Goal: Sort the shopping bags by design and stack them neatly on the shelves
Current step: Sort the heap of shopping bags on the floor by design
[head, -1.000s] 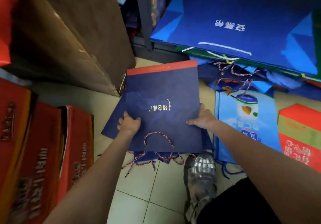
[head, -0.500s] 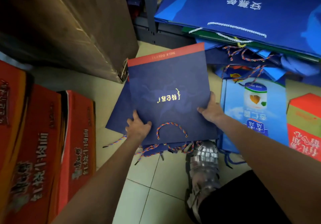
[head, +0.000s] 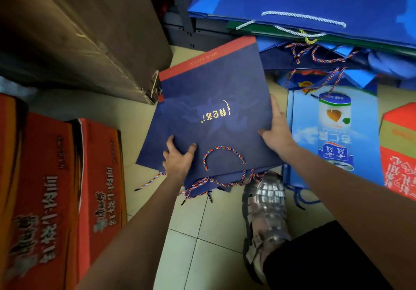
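Several navy bags (head: pixel 209 118) of one design are gathered, flat and low over the floor (head: pixel 202 244), pinched at their sides by the left hand (head: pixel 179 157) and right hand (head: pixel 278 132), while unsorted blue bags (head: pixel 333 132) remain beside them and nothing is shelved yet.

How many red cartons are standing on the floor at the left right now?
2 are plainly visible: one red carton nearest the navy bags, another red carton beside it further left. An orange-red edge at the frame border may be a third, mostly cut off.
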